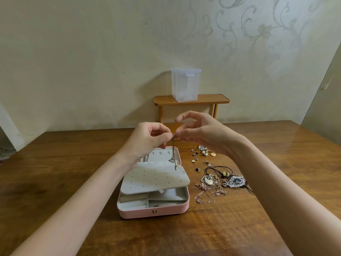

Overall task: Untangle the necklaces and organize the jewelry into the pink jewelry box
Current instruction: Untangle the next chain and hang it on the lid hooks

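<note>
Head view, looking down at both hands over the box (154, 212). Fine chain (173, 150), pinched at its top between left hand (147, 140) and right hand (198, 129), hanging straight down over the open lid, small pendant low on it. Likely featherlight, limp, slippery and easy to kink or snap; best taken near the clasp end with fingertips only, never tugged. Left thumb and forefinger closed on the chain top; right thumb and middle finger closed on it just beside, forefinger arched up and free. Exact clasp hidden between the fingertips.

Pink box open on the table (73, 163), perforated earring panel (156, 179) resting tilted across its tray. Tangled necklaces (219, 183) lying on the table just right of the box, loose earrings (202, 152) beyond them.
</note>
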`<control>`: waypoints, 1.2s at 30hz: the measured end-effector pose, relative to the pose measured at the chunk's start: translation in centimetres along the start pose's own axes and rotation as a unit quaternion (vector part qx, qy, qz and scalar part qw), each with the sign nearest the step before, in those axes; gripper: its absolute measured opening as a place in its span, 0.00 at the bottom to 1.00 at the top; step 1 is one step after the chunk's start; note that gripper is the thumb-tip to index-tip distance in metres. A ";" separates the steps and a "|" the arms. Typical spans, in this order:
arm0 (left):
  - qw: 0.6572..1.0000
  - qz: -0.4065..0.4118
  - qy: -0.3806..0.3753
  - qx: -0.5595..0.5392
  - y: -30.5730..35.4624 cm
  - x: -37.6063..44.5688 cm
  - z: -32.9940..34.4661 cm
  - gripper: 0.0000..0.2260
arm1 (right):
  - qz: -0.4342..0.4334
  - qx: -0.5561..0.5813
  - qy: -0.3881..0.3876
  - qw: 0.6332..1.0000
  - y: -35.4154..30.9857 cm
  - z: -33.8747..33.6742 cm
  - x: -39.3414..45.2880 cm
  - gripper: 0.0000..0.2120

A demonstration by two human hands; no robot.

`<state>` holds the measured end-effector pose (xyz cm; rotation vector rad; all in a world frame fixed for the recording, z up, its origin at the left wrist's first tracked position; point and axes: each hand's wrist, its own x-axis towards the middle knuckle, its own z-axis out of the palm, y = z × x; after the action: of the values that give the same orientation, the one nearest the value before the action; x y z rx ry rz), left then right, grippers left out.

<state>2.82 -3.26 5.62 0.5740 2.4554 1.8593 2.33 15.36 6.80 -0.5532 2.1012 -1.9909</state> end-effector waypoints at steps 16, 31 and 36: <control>0.962 0.122 0.032 0.242 0.4 0.3 0.8 0.04 | 0.048 -0.067 0.016 0.996 -0.5 0.2 0.6 0.12; 0.999 0.033 0.030 -0.030 -1.5 0.5 1.7 0.07 | 0.105 0.194 0.023 0.975 2.2 1.3 1.2 0.10; 0.995 0.055 0.036 0.080 -2.0 0.5 2.0 0.07 | 0.066 0.139 0.091 0.984 2.5 1.9 1.3 0.11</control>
<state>2.22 -1.71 3.25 0.6730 2.6894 1.7593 1.57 13.21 4.37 -0.1833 1.8483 -2.2773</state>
